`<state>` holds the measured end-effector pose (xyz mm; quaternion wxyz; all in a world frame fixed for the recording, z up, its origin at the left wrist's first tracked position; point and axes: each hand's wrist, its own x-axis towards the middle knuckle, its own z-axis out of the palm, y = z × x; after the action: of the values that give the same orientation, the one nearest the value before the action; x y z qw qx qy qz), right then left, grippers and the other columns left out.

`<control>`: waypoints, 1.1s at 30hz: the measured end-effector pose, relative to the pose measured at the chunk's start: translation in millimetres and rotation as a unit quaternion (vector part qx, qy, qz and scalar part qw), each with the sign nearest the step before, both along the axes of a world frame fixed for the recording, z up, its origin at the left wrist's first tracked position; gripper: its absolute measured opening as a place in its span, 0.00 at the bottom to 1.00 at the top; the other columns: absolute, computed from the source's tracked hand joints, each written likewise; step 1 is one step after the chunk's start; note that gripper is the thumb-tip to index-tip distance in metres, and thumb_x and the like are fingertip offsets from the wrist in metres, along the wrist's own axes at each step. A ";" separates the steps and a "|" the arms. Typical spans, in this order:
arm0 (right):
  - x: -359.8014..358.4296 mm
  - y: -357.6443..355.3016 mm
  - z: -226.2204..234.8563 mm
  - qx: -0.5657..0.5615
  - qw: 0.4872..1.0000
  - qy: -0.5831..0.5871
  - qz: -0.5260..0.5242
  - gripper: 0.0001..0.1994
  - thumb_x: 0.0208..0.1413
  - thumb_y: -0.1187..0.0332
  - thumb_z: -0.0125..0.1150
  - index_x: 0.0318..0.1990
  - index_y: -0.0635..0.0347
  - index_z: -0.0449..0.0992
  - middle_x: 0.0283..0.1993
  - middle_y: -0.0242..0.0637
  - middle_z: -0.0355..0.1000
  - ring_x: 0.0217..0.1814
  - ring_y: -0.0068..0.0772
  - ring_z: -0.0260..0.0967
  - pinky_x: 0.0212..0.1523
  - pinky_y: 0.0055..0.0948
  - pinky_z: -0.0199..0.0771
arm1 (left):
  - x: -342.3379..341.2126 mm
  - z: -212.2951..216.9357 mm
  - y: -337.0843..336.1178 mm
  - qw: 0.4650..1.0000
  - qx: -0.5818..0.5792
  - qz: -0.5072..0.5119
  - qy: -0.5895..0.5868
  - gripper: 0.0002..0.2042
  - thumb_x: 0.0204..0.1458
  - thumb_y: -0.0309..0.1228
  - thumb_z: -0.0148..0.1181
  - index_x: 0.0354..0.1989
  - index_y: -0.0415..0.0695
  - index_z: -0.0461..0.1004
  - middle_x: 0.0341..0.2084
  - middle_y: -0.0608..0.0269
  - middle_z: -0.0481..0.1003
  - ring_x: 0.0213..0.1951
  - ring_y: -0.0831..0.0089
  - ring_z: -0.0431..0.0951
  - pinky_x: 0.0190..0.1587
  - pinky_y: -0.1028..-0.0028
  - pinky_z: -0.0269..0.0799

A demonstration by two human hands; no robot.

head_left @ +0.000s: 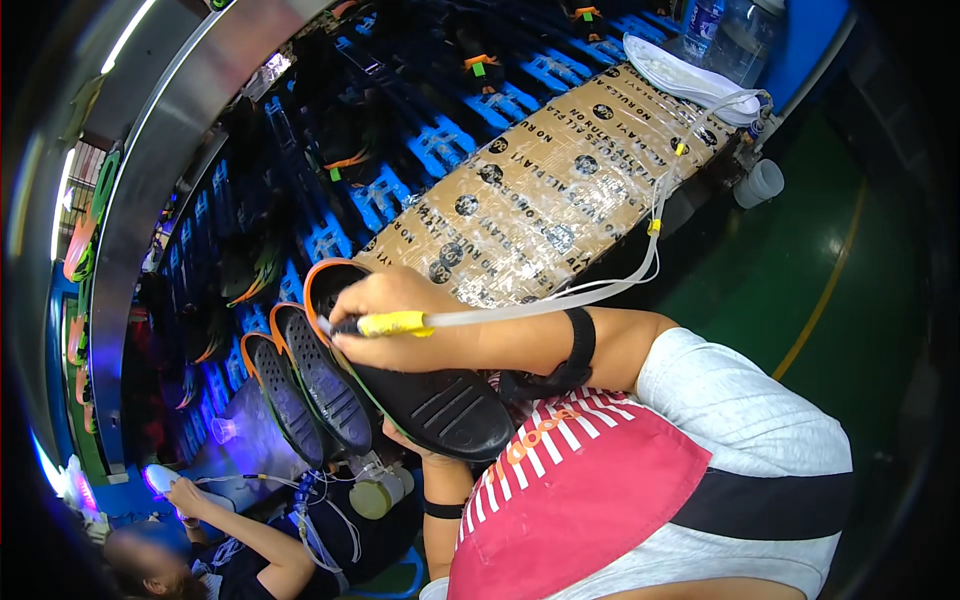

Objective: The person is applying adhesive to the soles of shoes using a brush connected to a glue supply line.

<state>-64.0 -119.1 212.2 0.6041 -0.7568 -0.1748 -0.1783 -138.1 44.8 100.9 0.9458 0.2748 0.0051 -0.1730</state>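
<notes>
My right hand (388, 298) is closed around a pen-like applicator (395, 324) with yellow tape on its grip and a clear tube running from its rear. Its dark front end is over the toe part of a black shoe sole (450, 405) with an orange rim at the toe. From below, near the heel, my left hand (412, 446) supports this sole; most of its fingers are hidden behind it. Two more black soles with orange rims, a middle one (325, 390) and an outer one (283, 400), lie side by side to its left.
A cardboard-covered bench strip (530, 200) lies ahead, bearing a white sole-shaped tray (690, 80). Beyond it are blue racks (440, 145) with dark soles. A white cup (760, 182) hangs at the right. At lower left, a co-worker's hand (185, 497) holds something white under purple light.
</notes>
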 end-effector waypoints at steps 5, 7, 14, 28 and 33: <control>-13.9 -5.6 8.0 0.073 0.995 0.038 0.058 0.12 0.41 0.65 0.62 0.31 0.63 0.76 0.27 0.45 0.74 0.28 0.42 0.72 0.32 0.30 0.70 | -1.2 -1.8 1.4 1.000 0.004 0.006 0.001 0.28 0.56 0.48 0.36 0.59 0.43 0.54 0.56 0.53 0.60 0.56 0.59 0.62 0.59 0.60 0.57; -12.8 -4.4 4.5 0.070 0.997 -0.003 0.019 0.11 0.42 0.66 0.61 0.32 0.63 0.76 0.28 0.45 0.74 0.29 0.42 0.72 0.32 0.31 0.70 | -3.4 -2.8 3.0 1.000 0.006 0.009 0.006 0.27 0.56 0.48 0.36 0.60 0.43 0.54 0.56 0.53 0.60 0.56 0.59 0.62 0.59 0.60 0.57; -9.2 12.4 -12.4 -0.102 0.983 -0.150 -0.037 0.08 0.38 0.68 0.60 0.25 0.62 0.73 0.23 0.46 0.70 0.30 0.47 0.70 0.32 0.39 0.70 | -6.2 -4.1 1.6 1.000 0.007 0.010 0.009 0.27 0.56 0.48 0.36 0.60 0.43 0.54 0.56 0.54 0.60 0.56 0.59 0.61 0.59 0.60 0.57; -23.9 22.4 -23.2 -0.103 0.987 -0.125 0.011 0.09 0.41 0.66 0.60 0.30 0.60 0.74 0.25 0.43 0.70 0.28 0.45 0.70 0.32 0.37 0.70 | 8.8 -6.8 0.8 1.000 -0.018 0.009 -0.014 0.27 0.56 0.47 0.36 0.60 0.43 0.54 0.56 0.54 0.59 0.56 0.59 0.61 0.59 0.60 0.57; -26.4 13.0 -10.7 0.069 0.986 -0.123 0.088 0.09 0.42 0.72 0.62 0.33 0.62 0.76 0.25 0.41 0.71 0.26 0.39 0.71 0.26 0.30 0.70 | 19.7 -7.8 1.1 0.998 -0.037 0.008 -0.041 0.26 0.57 0.46 0.36 0.60 0.43 0.53 0.57 0.54 0.59 0.56 0.59 0.61 0.59 0.60 0.57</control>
<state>-90.4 -106.1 201.5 0.6420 -0.6675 -0.3007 -0.2279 -118.4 45.9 93.1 0.9561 0.2465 -0.0380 -0.1537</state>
